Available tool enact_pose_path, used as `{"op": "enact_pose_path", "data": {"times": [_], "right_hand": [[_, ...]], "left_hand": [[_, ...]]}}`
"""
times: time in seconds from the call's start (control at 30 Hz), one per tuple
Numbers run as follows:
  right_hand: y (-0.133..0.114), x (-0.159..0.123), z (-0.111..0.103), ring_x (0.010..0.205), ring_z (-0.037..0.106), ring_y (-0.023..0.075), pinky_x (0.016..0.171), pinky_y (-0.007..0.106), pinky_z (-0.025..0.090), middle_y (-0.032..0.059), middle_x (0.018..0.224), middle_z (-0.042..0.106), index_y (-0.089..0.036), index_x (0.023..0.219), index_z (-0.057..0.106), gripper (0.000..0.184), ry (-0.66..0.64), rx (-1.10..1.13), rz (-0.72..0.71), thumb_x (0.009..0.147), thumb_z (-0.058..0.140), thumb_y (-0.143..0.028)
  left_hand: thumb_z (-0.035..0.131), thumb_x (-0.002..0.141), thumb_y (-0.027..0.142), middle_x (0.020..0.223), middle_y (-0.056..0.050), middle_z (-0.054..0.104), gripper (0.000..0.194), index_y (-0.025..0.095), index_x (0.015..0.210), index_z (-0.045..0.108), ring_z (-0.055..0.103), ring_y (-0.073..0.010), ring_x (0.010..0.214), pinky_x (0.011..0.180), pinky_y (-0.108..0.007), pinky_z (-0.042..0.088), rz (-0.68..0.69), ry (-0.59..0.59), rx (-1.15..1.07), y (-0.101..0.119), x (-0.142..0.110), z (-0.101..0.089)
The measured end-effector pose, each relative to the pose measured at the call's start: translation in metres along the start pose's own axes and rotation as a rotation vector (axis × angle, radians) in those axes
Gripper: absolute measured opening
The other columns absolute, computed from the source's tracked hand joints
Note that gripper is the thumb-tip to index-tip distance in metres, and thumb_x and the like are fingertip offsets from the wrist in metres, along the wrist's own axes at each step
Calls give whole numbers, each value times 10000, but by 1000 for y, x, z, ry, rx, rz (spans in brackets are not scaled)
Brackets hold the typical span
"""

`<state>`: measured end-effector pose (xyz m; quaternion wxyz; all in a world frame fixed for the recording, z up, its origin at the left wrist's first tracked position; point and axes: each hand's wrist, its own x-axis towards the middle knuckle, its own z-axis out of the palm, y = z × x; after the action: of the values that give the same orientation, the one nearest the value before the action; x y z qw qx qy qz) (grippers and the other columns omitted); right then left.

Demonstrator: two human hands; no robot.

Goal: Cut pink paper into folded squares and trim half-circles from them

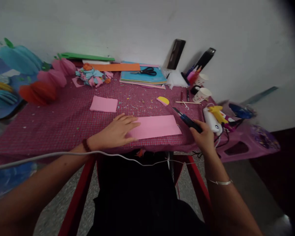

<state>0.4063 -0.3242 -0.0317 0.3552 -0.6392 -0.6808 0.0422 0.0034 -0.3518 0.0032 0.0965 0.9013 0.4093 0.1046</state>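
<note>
No text, label, brand, number or sign can be read in this view. The paper cup (202, 95) at the right of the frame carries some small printed marks, but they are too small for reading. On the white device (210, 120), lower and more to the right, there is one dark round mark, also not readable.

At left of the frame, paper ornaments (52, 78) stand on the worktop (51, 126), left of crumpled scraps (92, 77). Scissors (151, 71) lie on stacked sheets (140, 78), upper centre. A folded piece (104, 104) lies left of a long sheet (158, 126); behind the latter, a half-disc (164, 100). Right: cups (202, 95) behind a glue gun (217, 114).
</note>
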Motion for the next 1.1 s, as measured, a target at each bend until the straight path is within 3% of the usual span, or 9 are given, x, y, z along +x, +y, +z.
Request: {"op": "enact_pose_path", "data": {"times": [0.1,0.3,0.4,0.6,0.83,1.1], "right_hand": [[7,-3,6,974,620,293,917,483,477,150,1021,687,-105,1111,672,373,-36,-69,-37,792,575,-273],[1,-11,7,1045,585,328,935,540,448,143,1094,660,-165,1144,664,366,-51,-141,-38,794,600,-254],[-13,-12,1,1122,549,340,974,557,418,143,1200,617,-191,1199,631,398,-78,-130,-152,812,630,-284],[-39,-8,4,1145,552,289,1016,473,431,139,1210,598,-182,1239,592,400,-315,122,-377,851,627,-275],[-48,-7,19,1193,526,280,1050,488,414,139,1255,571,-187,1263,568,412,-405,198,-394,864,620,-274],[-44,-9,30,1184,528,279,1048,500,408,129,1234,580,-204,1248,580,397,-317,258,-331,866,625,-304]], "left_hand": [[515,887,510,1504,-117,422,611,188,1403,463,350,-296,1388,1158,-464,217,21,-93,46,12,1,5],[496,906,445,1478,-150,451,602,108,1404,460,372,-275,1381,1149,-411,262,-30,-131,5,5,6,10],[487,902,515,1468,-146,465,642,112,1402,463,392,-274,1370,1140,-415,286,-41,-95,-33,1,6,11],[498,898,527,1443,-143,495,637,121,1388,478,432,-270,1344,1110,-413,339,-61,-63,-63,-4,6,10],[542,893,486,1436,-147,502,591,123,1359,509,428,-261,1347,1125,-417,315,-78,-53,-103,1,5,8],[527,909,438,1410,-160,527,534,104,1325,538,461,-252,1322,1112,-414,340,-78,-28,-139,6,7,4]]}}
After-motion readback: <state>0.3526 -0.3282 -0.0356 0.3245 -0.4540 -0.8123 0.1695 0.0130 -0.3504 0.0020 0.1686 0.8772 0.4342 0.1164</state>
